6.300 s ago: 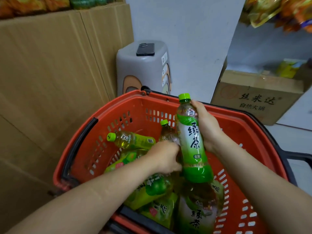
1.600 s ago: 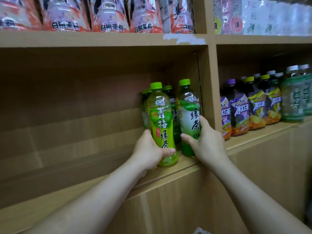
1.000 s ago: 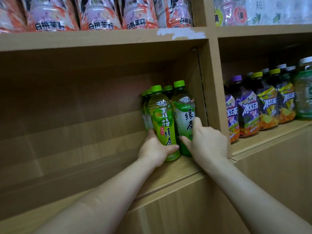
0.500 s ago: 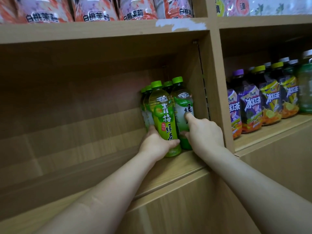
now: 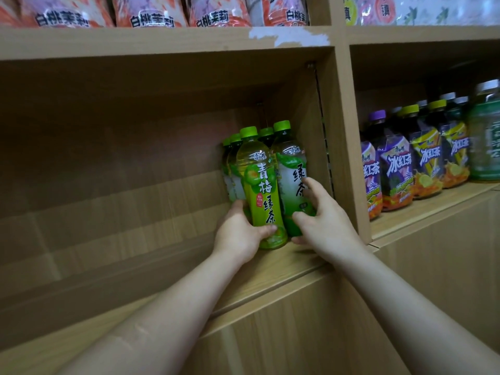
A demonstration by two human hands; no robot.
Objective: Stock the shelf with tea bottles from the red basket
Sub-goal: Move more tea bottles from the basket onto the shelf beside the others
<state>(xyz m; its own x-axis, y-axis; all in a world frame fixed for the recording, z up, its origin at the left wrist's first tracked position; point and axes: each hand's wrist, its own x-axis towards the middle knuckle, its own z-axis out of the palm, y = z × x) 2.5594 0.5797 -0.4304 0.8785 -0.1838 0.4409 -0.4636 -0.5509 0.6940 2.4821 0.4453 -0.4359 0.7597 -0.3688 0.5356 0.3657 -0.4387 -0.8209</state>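
The yellow-green plastic tea bottle with the lime label and green cap (image 5: 263, 196) is standing upright near the front of the light wooden shelf (image 5: 270, 266). It is touching the clear plastic green-tea bottle with the white-and-green label (image 5: 290, 169) on its right. The left grip (image 5: 240, 234) is wrapping its fingers and thumb round the lower body of the lime-labelled bottle, probably to steady it and square it against its neighbour. The right grip (image 5: 324, 226) is lying loose and spread, with straight fingertips only touching the white-and-green label, which looks like nudging that bottle back. Both bottles are fronting a small cluster of green-capped bottles (image 5: 232, 169) packed into the right-hand corner against the wooden divider (image 5: 343, 158), so the row seems to be filling outward from there. Beyond the divider, purple- and yellow-labelled drink bottles (image 5: 397, 169) are lining the next compartment, and orange-and-pink packs (image 5: 151, 12) are sitting on the shelf above. The red basket is lying out of view.
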